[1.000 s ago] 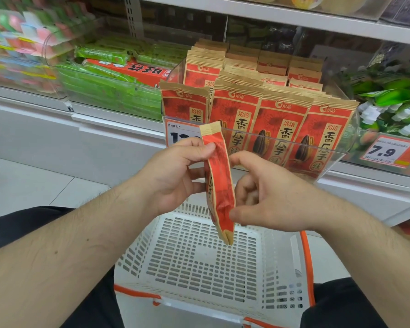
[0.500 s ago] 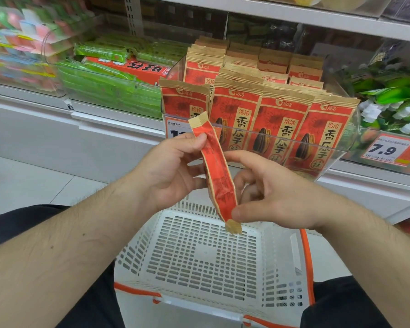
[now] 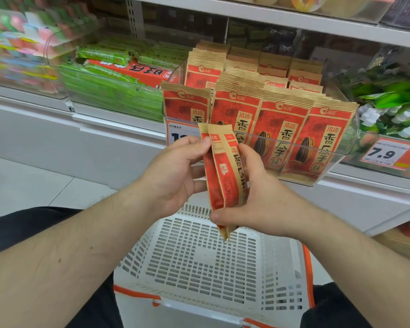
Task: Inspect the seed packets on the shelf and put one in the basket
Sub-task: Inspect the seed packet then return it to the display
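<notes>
Both hands (image 3: 175, 171) (image 3: 258, 204) pinch one seed packet (image 3: 223, 181), seemingly edge-on; long axis near-upright.

Two hands are in view, the left hand (image 3: 175, 171) and the right hand (image 3: 258, 204), and between them they hold one seed packet (image 3: 225, 178). One white basket (image 3: 199, 261) sits below them. In the clear shelf bin (image 3: 336, 162) the front row shows four seed packets (image 3: 282, 136) side by side, with more rows stacked behind whose number cannot be told. Two price tags show: one partly hidden (image 3: 178, 133), one reading 7.9 (image 3: 386, 153). One red box (image 3: 137, 69) lies among the green packs.
</notes>
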Action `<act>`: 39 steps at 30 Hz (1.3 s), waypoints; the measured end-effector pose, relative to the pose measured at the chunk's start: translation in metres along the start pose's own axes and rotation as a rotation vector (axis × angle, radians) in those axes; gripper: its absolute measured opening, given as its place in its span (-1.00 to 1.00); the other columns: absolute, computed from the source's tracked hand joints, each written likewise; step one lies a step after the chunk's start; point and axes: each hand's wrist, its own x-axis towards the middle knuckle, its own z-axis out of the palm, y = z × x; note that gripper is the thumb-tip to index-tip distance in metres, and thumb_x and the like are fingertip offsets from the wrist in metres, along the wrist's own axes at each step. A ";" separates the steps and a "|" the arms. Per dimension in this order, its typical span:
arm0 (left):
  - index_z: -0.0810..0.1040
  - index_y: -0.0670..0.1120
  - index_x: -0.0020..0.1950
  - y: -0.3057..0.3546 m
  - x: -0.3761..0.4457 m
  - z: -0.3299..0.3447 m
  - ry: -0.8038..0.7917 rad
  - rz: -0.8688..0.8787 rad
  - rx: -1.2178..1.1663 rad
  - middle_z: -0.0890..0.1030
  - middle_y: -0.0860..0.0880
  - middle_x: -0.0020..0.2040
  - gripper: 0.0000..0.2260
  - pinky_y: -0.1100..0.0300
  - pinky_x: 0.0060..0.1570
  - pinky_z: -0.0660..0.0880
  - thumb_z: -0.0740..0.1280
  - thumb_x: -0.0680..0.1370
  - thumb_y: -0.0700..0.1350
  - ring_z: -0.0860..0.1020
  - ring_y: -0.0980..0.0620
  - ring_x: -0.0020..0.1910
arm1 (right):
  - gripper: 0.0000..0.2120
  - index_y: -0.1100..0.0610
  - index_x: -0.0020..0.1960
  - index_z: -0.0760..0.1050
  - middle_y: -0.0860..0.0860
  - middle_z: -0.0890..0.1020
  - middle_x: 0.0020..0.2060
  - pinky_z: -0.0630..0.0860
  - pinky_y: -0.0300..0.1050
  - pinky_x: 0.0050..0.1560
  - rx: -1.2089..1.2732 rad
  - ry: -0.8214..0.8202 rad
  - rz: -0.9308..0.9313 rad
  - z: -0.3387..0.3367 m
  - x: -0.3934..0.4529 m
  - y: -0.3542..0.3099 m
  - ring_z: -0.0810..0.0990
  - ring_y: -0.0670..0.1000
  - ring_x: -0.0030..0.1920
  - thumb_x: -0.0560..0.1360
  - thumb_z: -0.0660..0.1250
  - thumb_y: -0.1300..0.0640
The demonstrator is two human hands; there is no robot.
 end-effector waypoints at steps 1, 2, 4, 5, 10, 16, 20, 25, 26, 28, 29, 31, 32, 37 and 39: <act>0.48 -0.09 -0.02 0.000 -0.001 0.001 0.013 0.008 0.032 0.67 -0.04 -0.17 -0.82 0.12 -0.30 0.60 0.34 0.51 0.00 0.64 0.02 -0.25 | 0.19 -0.39 0.47 -0.18 -0.30 0.53 0.12 0.61 -0.09 0.10 -0.045 0.030 -0.005 0.001 0.001 0.001 0.62 -0.19 0.06 0.19 0.63 -0.14; 0.47 -0.09 -0.03 0.000 -0.001 0.002 0.028 0.018 0.077 0.68 -0.04 -0.16 -0.83 0.12 -0.31 0.59 0.36 0.50 -0.02 0.65 0.02 -0.25 | 0.23 -0.38 0.49 -0.23 -0.28 0.51 0.20 0.59 -0.06 0.16 -0.087 0.055 -0.005 0.002 0.002 0.002 0.59 -0.17 0.13 0.17 0.62 -0.19; 0.46 -0.11 -0.04 -0.001 0.000 0.001 0.079 0.038 0.154 0.70 -0.06 -0.18 -0.90 0.12 -0.33 0.59 0.36 0.57 -0.14 0.67 0.00 -0.24 | 0.31 -0.32 0.52 -0.29 -0.23 0.44 0.34 0.55 -0.02 0.23 -0.160 0.086 0.009 0.003 0.003 0.003 0.53 -0.12 0.25 0.12 0.60 -0.27; 0.45 -0.12 -0.06 -0.001 0.000 0.001 0.106 0.041 0.166 0.70 -0.07 -0.20 -0.92 0.12 -0.34 0.59 0.34 0.59 -0.18 0.67 0.00 -0.25 | 0.31 -0.31 0.53 -0.27 -0.22 0.43 0.35 0.54 -0.01 0.24 -0.172 0.098 0.016 0.002 0.003 0.004 0.52 -0.11 0.27 0.10 0.59 -0.31; 0.45 -0.16 -0.07 0.003 0.000 0.000 0.122 0.017 0.163 0.70 -0.10 -0.23 -0.93 0.14 -0.37 0.60 0.31 0.60 -0.24 0.67 0.00 -0.31 | -0.38 -0.11 0.28 0.41 -0.17 0.69 0.02 0.61 0.04 0.10 0.154 0.302 0.019 -0.005 0.009 0.009 0.67 -0.14 0.03 0.28 0.48 -0.24; 0.45 -0.15 -0.17 0.003 -0.004 0.003 0.038 -0.020 0.216 0.67 -0.09 -0.27 -0.86 0.18 -0.40 0.57 0.31 0.59 -0.25 0.64 0.01 -0.34 | -0.70 0.25 -0.12 0.61 0.14 0.72 -0.22 0.60 0.15 -0.06 0.432 0.424 0.048 -0.016 0.018 0.012 0.64 0.03 -0.24 0.61 0.31 0.03; 0.44 -0.14 -0.20 0.005 -0.004 0.003 0.046 -0.022 0.219 0.66 -0.07 -0.31 -0.83 0.20 -0.42 0.55 0.31 0.59 -0.26 0.63 0.03 -0.36 | -0.71 0.23 -0.16 0.61 0.10 0.72 -0.25 0.60 -0.12 -0.20 0.460 0.409 0.029 -0.019 0.018 0.012 0.65 -0.02 -0.28 0.63 0.28 0.08; 0.45 -0.14 -0.19 0.006 -0.005 0.003 0.084 -0.024 0.229 0.66 -0.06 -0.32 -0.83 0.21 -0.43 0.55 0.29 0.61 -0.25 0.62 0.06 -0.39 | -0.74 0.26 -0.10 0.61 0.21 0.72 -0.18 0.58 0.20 -0.04 0.450 0.314 0.040 -0.021 0.017 0.012 0.60 0.12 -0.23 0.60 0.32 0.08; 0.45 -0.14 -0.19 0.006 -0.004 0.002 0.101 -0.021 0.221 0.65 -0.05 -0.32 -0.83 0.20 -0.43 0.55 0.28 0.61 -0.25 0.62 0.06 -0.40 | -0.74 0.28 -0.09 0.61 0.19 0.72 -0.21 0.56 0.19 -0.05 0.435 0.267 0.050 -0.022 0.016 0.013 0.60 0.11 -0.24 0.59 0.33 0.08; 0.44 -0.14 -0.18 0.008 -0.003 0.001 0.138 -0.021 0.198 0.65 -0.07 -0.31 -0.82 0.19 -0.42 0.56 0.28 0.62 -0.23 0.61 0.05 -0.40 | -0.72 0.29 -0.06 0.60 0.12 0.73 -0.25 0.53 0.10 -0.12 0.366 0.164 0.070 -0.024 0.013 0.012 0.62 0.03 -0.29 0.59 0.33 0.06; 0.44 -0.13 -0.19 0.008 -0.003 0.000 0.154 -0.024 0.188 0.65 -0.07 -0.30 -0.82 0.19 -0.41 0.57 0.28 0.63 -0.22 0.61 0.05 -0.39 | -0.71 0.30 -0.04 0.60 0.09 0.73 -0.26 0.51 0.01 -0.15 0.332 0.122 0.074 -0.025 0.013 0.012 0.62 -0.02 -0.31 0.59 0.32 0.05; 0.44 -0.13 -0.18 0.009 -0.002 0.000 0.174 -0.033 0.181 0.65 -0.09 -0.28 -0.82 0.18 -0.41 0.58 0.28 0.63 -0.22 0.61 0.03 -0.38 | -0.71 0.31 -0.01 0.60 0.08 0.73 -0.25 0.49 -0.10 -0.21 0.293 0.079 0.073 -0.026 0.012 0.013 0.62 -0.07 -0.33 0.60 0.31 0.06; 0.45 -0.13 -0.17 0.008 -0.002 0.000 0.179 -0.037 0.182 0.65 -0.09 -0.27 -0.83 0.18 -0.40 0.58 0.28 0.63 -0.22 0.61 0.03 -0.38 | -0.71 0.32 0.00 0.60 0.09 0.74 -0.24 0.49 -0.12 -0.22 0.285 0.073 0.069 -0.026 0.011 0.013 0.62 -0.06 -0.32 0.60 0.31 0.07; 0.46 -0.13 -0.16 0.006 -0.002 0.001 0.195 -0.060 0.172 0.66 -0.09 -0.27 -0.84 0.17 -0.40 0.58 0.28 0.63 -0.20 0.61 0.02 -0.36 | -0.81 0.22 -0.09 0.60 0.11 0.74 -0.24 0.49 -0.09 -0.22 0.303 0.029 0.061 -0.030 0.010 0.011 0.62 -0.02 -0.31 0.57 0.34 0.09; 0.46 -0.13 -0.15 0.005 -0.002 0.000 0.204 -0.063 0.162 0.66 -0.07 -0.28 -0.84 0.19 -0.42 0.57 0.28 0.63 -0.20 0.61 0.04 -0.38 | -0.85 0.17 -0.05 0.61 0.10 0.74 -0.22 0.50 -0.06 -0.19 0.300 -0.004 0.055 -0.030 0.009 0.011 0.65 0.03 -0.27 0.56 0.35 0.09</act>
